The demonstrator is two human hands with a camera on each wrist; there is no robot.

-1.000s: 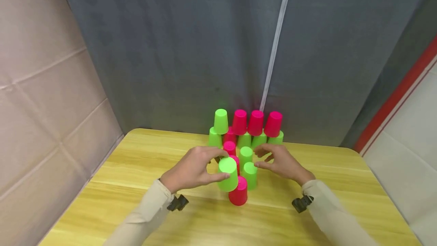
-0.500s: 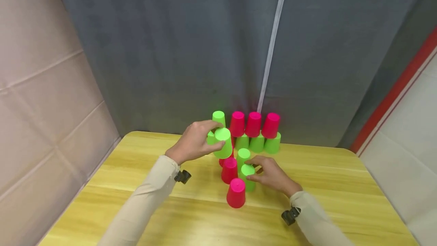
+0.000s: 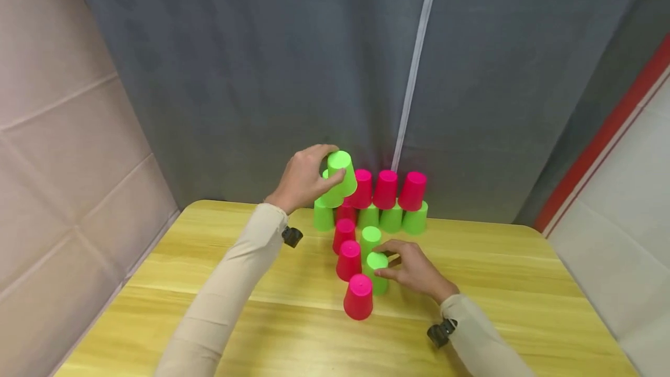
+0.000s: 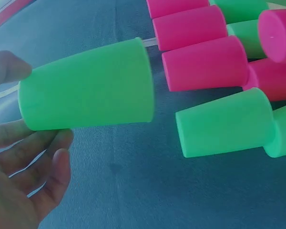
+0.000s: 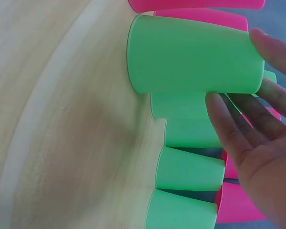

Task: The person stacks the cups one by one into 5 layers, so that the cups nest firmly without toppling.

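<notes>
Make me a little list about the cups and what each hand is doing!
left hand: holds a green cup upside down in the air, by the back stack's top row
right hand: fingers on a green cup on the table
back stack: green cups below, pink on top
front cups: pink and green, upside down
table: yellow wood

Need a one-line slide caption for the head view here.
Left hand lifts a green cup above the stacked cups while the right hand grips another green cup on the table.

Both arms in long beige sleeves [image 3: 225, 301], snug cuffs. Small black clip-on device at each wrist [image 3: 292, 236], [image 3: 439, 333]. Left hand [image 3: 303, 179], right hand [image 3: 413, 269] bare, no gloves.
</notes>
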